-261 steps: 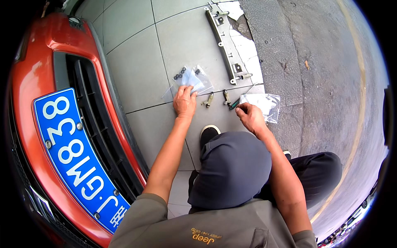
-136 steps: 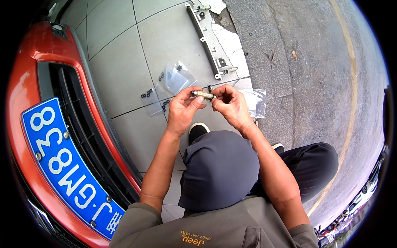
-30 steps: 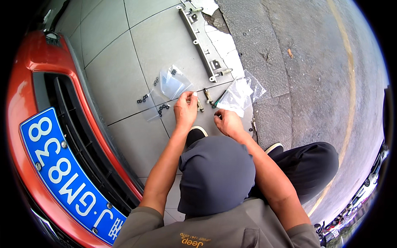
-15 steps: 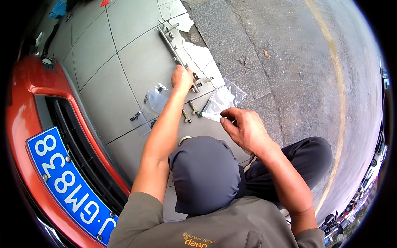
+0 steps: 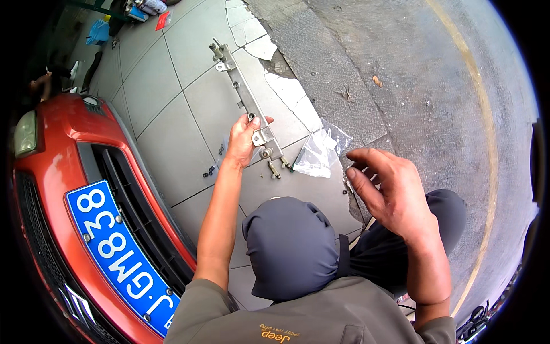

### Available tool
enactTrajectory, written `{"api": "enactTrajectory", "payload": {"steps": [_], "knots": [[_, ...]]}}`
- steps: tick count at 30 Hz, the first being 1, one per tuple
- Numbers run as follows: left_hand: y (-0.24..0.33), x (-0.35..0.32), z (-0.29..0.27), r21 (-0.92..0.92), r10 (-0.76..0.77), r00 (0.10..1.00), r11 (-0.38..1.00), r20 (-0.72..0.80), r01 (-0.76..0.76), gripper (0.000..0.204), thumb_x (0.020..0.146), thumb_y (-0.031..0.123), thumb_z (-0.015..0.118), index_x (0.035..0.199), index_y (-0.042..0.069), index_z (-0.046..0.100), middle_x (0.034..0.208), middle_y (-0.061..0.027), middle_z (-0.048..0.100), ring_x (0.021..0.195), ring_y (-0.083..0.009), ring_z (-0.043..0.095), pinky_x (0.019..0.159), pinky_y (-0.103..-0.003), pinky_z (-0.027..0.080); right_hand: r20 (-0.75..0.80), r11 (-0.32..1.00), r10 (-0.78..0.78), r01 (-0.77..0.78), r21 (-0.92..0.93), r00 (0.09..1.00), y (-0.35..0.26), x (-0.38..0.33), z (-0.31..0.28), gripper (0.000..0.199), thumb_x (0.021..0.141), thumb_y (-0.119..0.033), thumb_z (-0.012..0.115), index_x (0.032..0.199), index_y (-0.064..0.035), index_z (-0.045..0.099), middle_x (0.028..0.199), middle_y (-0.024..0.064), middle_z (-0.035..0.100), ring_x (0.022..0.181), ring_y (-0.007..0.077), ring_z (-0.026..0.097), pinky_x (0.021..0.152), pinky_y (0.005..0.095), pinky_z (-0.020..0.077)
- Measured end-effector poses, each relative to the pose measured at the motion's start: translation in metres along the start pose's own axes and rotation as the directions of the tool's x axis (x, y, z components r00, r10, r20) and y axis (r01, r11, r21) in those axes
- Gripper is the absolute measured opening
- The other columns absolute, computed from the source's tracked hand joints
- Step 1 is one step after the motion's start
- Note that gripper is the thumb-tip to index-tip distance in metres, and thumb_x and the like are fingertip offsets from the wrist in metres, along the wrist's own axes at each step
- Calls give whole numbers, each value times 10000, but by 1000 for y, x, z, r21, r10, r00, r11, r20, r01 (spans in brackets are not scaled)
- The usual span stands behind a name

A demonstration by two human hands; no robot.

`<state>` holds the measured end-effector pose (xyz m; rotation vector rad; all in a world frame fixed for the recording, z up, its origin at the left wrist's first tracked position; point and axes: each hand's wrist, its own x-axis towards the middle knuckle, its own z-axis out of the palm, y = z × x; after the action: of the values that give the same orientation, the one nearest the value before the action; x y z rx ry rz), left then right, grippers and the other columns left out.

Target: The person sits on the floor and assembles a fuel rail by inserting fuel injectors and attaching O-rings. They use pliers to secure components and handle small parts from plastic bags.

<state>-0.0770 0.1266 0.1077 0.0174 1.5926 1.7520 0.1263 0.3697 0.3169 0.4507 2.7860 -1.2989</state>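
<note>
**Left hand on metal rail beside red car, right hand raised empty**

A person crouching on a tiled pavement reaches forward with the left hand [image 5: 243, 140], its fingers curled around the near end of a long grey metal rail [image 5: 240, 86] that lies on the tiles [image 5: 166, 86] and runs away from the person toward the top of the view. The thumb and fingertips close on the rail just above its small fitted bracket [image 5: 262, 137]; whether the rail is lifted or merely touched cannot be told.

The right hand [image 5: 384, 189] hovers well apart from the rail, lifted above the person's knee, fingers loosely spread and half bent, holding nothing.

Between the two hands, on the ground, lies a crumpled clear plastic bag [image 5: 321, 152]. Just beside the rail's near end rest a few loose bolts [image 5: 274, 168], and a scatter of small dark fasteners [image 5: 211, 170] sits to the left of the wrist.

At the left edge stands the front of a red car [image 5: 63, 172] with a blue number plate [image 5: 117, 252]. Rough asphalt [image 5: 412, 74] borders the tiles on the right.
</note>
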Motion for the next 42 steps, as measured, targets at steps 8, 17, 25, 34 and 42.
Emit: {"api": "enactTrajectory", "payload": {"steps": [8,17,25,34,42], "knots": [[80,-40,41,-117,243,968,965,69,-234,276,1033,266,574,1169,26,572,1116,-143,683,793,-100,622,713,-271,537,-75,997,-51,55,62,996,-10,3,-9,192,900,-147,679,1048,-25,683,875,168,695,757,355,685,688,425,538],[138,-67,93,-77,303,944,952,128,-295,282,1025,258,578,1182,24,575,1060,-139,685,833,-107,620,736,-259,502,-168,981,-92,118,151,981,-20,7,-5,193,914,-139,666,1076,-33,670,884,160,690,745,339,686,663,411,545],[182,-116,142,43,253,933,961,255,-273,321,1040,192,540,1250,-47,504,1085,-174,694,898,-136,668,805,-284,548,-186,776,31,94,623,982,-30,15,-21,387,1016,-249,596,1295,20,610,1084,159,724,925,196,699,792,327,547],[192,-148,188,237,118,903,943,412,-232,367,1021,90,539,1339,-79,469,1113,-180,690,1038,-203,669,898,-331,546,-88,502,-90,121,857,992,-30,47,-71,434,1034,-236,580,1371,35,542,1181,112,684,1005,150,646,810,308,539],[176,-143,198,496,120,928,817,353,-294,325,997,45,555,1298,-73,521,1148,-163,713,1048,-208,698,898,-330,545,-80,383,-63,98,919,995,-4,38,-57,301,988,-37,587,1277,42,573,1082,96,692,981,135,638,875,319,529]]}}
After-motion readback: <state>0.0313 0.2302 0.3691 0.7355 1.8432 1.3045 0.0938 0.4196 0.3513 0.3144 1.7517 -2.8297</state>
